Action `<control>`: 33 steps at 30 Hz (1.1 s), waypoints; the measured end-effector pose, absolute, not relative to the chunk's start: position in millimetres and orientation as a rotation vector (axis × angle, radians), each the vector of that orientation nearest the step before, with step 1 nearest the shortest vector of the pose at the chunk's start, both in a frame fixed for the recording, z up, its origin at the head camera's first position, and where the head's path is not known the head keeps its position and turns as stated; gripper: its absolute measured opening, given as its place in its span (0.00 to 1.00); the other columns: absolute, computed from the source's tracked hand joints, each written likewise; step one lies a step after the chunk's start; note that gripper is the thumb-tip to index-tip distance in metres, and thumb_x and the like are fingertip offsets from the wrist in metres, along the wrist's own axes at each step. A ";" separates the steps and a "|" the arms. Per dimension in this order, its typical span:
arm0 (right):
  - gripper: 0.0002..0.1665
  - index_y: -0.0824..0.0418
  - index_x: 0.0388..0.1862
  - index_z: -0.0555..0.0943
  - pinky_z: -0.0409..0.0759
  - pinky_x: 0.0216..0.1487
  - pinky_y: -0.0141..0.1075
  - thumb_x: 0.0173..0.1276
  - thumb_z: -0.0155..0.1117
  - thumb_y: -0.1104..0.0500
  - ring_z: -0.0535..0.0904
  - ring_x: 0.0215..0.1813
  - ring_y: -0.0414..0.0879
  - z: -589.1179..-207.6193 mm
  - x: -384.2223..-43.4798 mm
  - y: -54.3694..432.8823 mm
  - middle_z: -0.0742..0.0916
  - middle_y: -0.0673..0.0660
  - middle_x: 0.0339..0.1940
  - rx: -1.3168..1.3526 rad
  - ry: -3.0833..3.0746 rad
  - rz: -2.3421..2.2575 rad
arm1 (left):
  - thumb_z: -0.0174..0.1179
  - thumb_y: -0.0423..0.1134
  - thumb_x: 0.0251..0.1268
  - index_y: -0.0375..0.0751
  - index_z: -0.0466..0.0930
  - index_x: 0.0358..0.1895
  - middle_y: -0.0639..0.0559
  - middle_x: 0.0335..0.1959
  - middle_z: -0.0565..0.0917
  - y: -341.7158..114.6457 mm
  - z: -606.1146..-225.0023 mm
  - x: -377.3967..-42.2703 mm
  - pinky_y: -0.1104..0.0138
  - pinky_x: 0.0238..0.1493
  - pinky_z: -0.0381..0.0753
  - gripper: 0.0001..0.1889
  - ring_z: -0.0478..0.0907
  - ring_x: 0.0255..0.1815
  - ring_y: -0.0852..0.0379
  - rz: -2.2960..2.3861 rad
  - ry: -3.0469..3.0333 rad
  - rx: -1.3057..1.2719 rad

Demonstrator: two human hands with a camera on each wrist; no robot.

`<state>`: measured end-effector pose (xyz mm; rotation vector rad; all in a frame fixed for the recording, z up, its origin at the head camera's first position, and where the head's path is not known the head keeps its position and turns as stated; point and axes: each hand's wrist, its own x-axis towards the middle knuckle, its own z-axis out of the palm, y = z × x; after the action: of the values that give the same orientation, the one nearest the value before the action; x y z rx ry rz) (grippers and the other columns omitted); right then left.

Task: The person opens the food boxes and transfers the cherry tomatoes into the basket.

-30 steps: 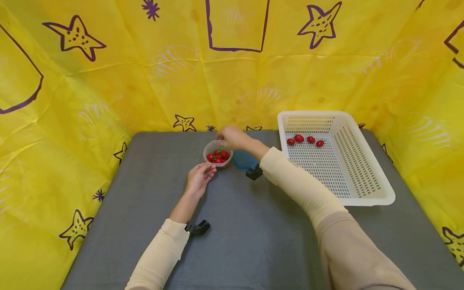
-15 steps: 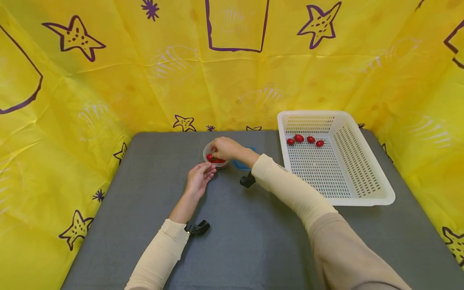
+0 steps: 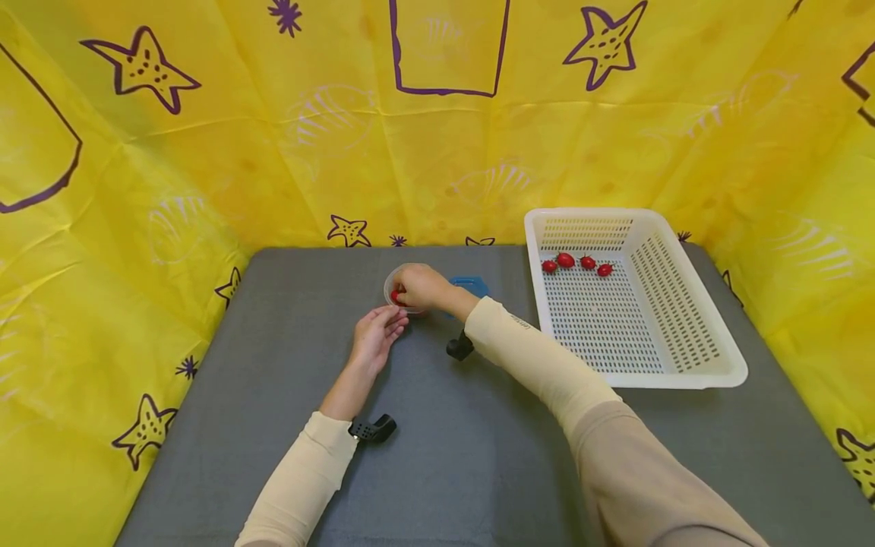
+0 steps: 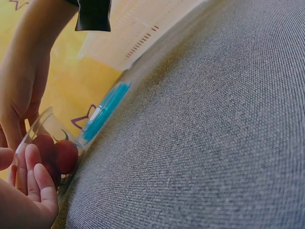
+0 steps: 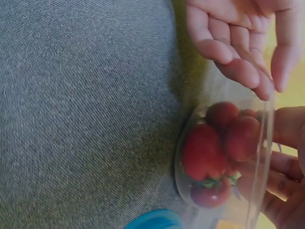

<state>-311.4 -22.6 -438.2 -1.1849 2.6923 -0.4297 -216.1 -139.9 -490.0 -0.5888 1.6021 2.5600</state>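
Observation:
A small clear plastic container stands near the back of the grey table, with several red cherry tomatoes inside. My left hand holds its near rim between thumb and fingertips. From the right, my right hand reaches over the rim, fingers down inside among the tomatoes. In the right wrist view its fingertips are close against the fruit, seen through the clear wall; I cannot tell whether they grip one. Behind my right wrist lies a blue lid, partly hidden.
At the right stands a large white slotted basket with several cherry tomatoes toward its back left. A yellow printed cloth rises behind the table and along both sides.
My right hand has moved from the container's back rim left and down into it, covering most of the tomatoes in the head view. More of the lid's far part shows. My left hand stays put.

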 end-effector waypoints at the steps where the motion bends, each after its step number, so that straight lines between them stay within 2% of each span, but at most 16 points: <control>1: 0.08 0.58 0.38 0.85 0.75 0.47 0.38 0.69 0.62 0.57 0.76 0.38 0.47 -439.3 -311.2 -23.5 0.85 0.54 0.33 -1.190 2.704 -0.420 | 0.54 0.33 0.71 0.42 0.75 0.34 0.57 0.24 0.85 -140.0 -490.1 -216.1 0.72 0.37 0.80 0.05 0.83 0.27 0.63 2.558 1.603 -0.596; 5: 0.07 0.58 0.37 0.85 0.77 0.46 0.37 0.67 0.61 0.57 0.77 0.36 0.46 -444.8 -310.5 -26.9 0.86 0.52 0.32 -1.199 2.733 -0.391 | 0.54 0.33 0.70 0.41 0.75 0.35 0.56 0.24 0.85 -139.6 -490.3 -215.8 0.72 0.36 0.79 0.04 0.82 0.27 0.63 2.553 1.593 -0.630; 10: 0.06 0.59 0.36 0.84 0.72 0.39 0.35 0.66 0.62 0.59 0.74 0.32 0.45 -447.9 -310.1 -27.7 0.82 0.52 0.28 -1.176 2.742 -0.394 | 0.54 0.32 0.70 0.40 0.74 0.36 0.56 0.24 0.85 -138.1 -489.7 -215.7 0.72 0.37 0.79 0.03 0.82 0.27 0.62 2.550 1.586 -0.635; 13: 0.06 0.60 0.36 0.84 0.73 0.40 0.35 0.66 0.62 0.59 0.74 0.32 0.46 -446.8 -309.9 -26.7 0.82 0.53 0.28 -1.163 2.737 -0.415 | 0.54 0.33 0.70 0.41 0.74 0.36 0.56 0.24 0.85 -137.4 -489.0 -215.5 0.72 0.37 0.79 0.03 0.82 0.27 0.63 2.550 1.590 -0.626; 21: 0.10 0.60 0.44 0.85 0.78 0.51 0.39 0.68 0.63 0.58 0.78 0.42 0.48 -438.5 -310.7 -23.5 0.86 0.55 0.39 -1.101 2.702 -0.528 | 0.54 0.33 0.71 0.41 0.74 0.36 0.56 0.24 0.85 -138.7 -488.0 -216.9 0.72 0.36 0.79 0.03 0.82 0.27 0.63 2.547 1.598 -0.608; 28: 0.15 0.61 0.53 0.82 0.78 0.55 0.41 0.69 0.62 0.59 0.80 0.48 0.50 -431.9 -311.6 -19.1 0.86 0.58 0.48 -1.038 2.663 -0.622 | 0.54 0.33 0.71 0.40 0.74 0.37 0.56 0.24 0.85 -140.0 -487.8 -217.0 0.72 0.37 0.80 0.03 0.82 0.28 0.63 2.536 1.601 -0.619; 33: 0.17 0.62 0.55 0.81 0.78 0.57 0.41 0.70 0.62 0.58 0.80 0.53 0.51 -425.1 -313.1 -15.0 0.86 0.59 0.51 -1.045 2.680 -0.606 | 0.54 0.33 0.71 0.41 0.74 0.36 0.57 0.24 0.85 -140.2 -487.7 -216.0 0.72 0.37 0.80 0.04 0.82 0.27 0.63 2.543 1.609 -0.604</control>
<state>-313.1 -15.0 -425.1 -1.0446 2.6800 -0.6064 -216.0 -140.2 -487.7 -0.6040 1.6090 2.5431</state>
